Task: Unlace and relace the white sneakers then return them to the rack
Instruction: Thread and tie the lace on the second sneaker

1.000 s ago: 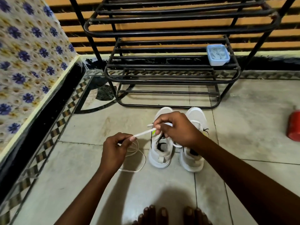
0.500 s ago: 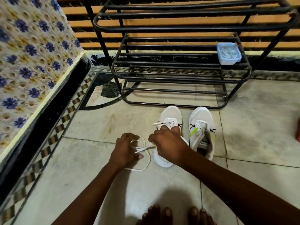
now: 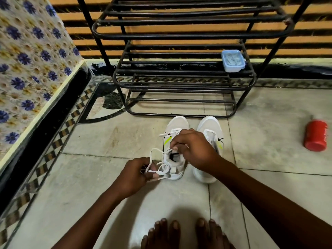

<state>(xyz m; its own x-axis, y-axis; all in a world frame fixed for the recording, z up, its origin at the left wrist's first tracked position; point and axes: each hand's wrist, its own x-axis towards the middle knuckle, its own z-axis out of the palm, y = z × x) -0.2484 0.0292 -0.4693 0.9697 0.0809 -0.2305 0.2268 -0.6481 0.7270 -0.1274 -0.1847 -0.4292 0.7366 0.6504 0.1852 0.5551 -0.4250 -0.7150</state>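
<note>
1. The left hand [image 3: 133, 174] reaches in from the lower left, forearm low over the floor, fingers curled and pinching a loose run of the white lace [image 3: 158, 165] just left of the heel of the left sneaker [image 3: 175, 141].
2. The right hand [image 3: 193, 149] comes in from the lower right across the shoe's opening, knuckles up, fingertips pinched on the lace at the upper eyelets.
3. Both white sneakers stand on the floor, toes pointing toward the rack [image 3: 183, 72], side by side and nearly touching. The right sneaker [image 3: 210, 133] is partly covered by the right wrist.
4. The sneakers are smooth and pale with yellow-green accents and black marks near the tongue. The lace is flat, looping slack between hand and shoe.
5. The rack is black metal tubing with rounded corners and open barred shelves. A small pale blue lidded box [image 3: 233, 60] sits at the right end of a lower shelf.
6. The floor [image 3: 100, 141] is glossy beige tile with dark grout lines and a chequered border along the left wall. A red cylindrical container [image 3: 315, 135] lies well apart on the right.
7. Bare toes [image 3: 179, 232] show at the bottom edge. Open tile lies left of the shoes and between the right sneaker and the red container.
</note>
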